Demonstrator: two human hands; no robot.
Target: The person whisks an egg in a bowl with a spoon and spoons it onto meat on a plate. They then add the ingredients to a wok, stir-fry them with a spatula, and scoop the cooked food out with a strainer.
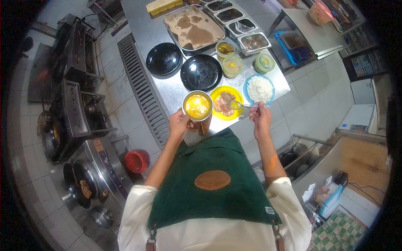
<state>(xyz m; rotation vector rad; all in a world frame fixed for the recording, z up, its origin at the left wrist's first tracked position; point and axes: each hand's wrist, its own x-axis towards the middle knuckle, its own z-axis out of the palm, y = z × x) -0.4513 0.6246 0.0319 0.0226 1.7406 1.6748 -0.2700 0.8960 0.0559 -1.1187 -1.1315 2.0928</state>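
Observation:
My left hand [180, 123] grips the rim of a round metal bowl [197, 106] that contains yellow-orange liquid resembling beaten egg. In my right hand [262, 119] is the handle of a metal spoon [251, 106], its yellow-coated head over the right side of a yellow plate [216, 116]. Pieces of pale raw meat [224, 104] lie on that plate. Just beyond my right hand, a blue plate [273, 97] bears a heap of white flour-like crumbs [259, 88]. Whether the spoon touches the meat I cannot tell.
Two black plates [201, 72] rest on the steel table [167, 94]. Behind them are a paper-lined tray [192, 29], several metal containers [253, 42] and tubs [232, 66]. A stove [90, 167] with pans stands left, near a red bucket [137, 161]. Shelved dishes [299, 152] are at right.

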